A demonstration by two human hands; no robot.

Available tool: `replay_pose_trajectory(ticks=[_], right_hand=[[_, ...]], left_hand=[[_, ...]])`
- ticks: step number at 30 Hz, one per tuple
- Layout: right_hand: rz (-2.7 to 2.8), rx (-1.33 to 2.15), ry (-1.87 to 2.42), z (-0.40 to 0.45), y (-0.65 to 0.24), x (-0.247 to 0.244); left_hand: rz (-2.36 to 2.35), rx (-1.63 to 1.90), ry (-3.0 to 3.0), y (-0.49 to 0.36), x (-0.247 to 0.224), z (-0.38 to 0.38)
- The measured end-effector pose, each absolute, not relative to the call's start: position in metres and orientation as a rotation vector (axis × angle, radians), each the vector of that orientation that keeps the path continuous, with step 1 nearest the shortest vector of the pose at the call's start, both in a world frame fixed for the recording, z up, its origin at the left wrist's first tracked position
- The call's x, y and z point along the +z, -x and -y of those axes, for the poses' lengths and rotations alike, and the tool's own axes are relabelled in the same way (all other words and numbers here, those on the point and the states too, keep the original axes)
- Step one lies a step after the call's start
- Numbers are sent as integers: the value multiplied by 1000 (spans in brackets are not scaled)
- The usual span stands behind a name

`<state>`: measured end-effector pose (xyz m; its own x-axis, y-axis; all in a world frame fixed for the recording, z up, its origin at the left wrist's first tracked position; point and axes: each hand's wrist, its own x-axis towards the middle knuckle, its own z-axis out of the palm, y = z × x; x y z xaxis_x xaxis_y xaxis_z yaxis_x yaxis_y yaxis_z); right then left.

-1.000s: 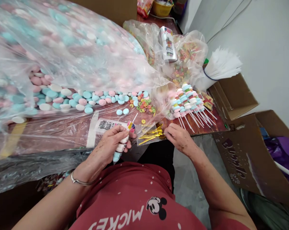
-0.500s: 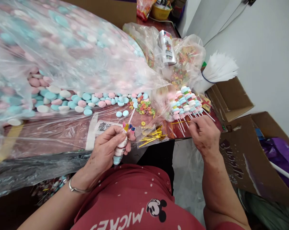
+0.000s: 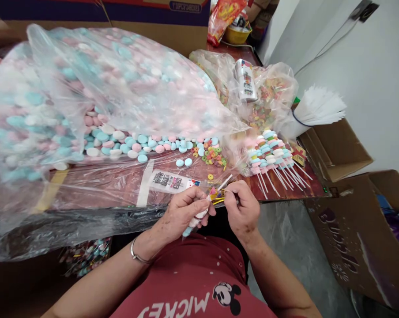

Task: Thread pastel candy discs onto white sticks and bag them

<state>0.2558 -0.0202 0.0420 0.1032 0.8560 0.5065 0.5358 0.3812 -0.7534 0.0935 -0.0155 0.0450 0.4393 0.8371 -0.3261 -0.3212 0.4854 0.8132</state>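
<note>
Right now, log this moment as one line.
left hand: holding wrapped marshmallow skewer | right hand: fingers pinched beside its stick | other skewers: piled on table

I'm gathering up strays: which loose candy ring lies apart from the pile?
The yellow ring, alone between the pile and the left hand; the other loose rings are bunched together.

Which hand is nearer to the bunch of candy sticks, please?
Right. The right hand is close, on the body side of the candy sticks; the left hand is farther off, to their left.

Pale wall [image 3: 378, 97], grey floor [image 3: 279, 238].
</note>
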Motion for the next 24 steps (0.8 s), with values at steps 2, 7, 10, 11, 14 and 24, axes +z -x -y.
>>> replay_pose_trajectory(ticks=[2,7,10,11,14,24], right_hand=[[1418,595,1323,22,-254,38],[1212,908,1347,31,-243,30],[1224,926,1340,33,-240,29],[1228,927,1338,34,-241,29],[1322,940,1332,33,-245,30],[2016,159,1232,32,-247,32]], left_hand=[[-801,830,-738,-94,42,18],[-823,919,-735,-99,40,19],[-836,938,-713,-100,41,17],[-842,943,-712,-99,41,17],[-882,964,-728,-98,42,15],[-1102,854,-851,-95,47,6]])
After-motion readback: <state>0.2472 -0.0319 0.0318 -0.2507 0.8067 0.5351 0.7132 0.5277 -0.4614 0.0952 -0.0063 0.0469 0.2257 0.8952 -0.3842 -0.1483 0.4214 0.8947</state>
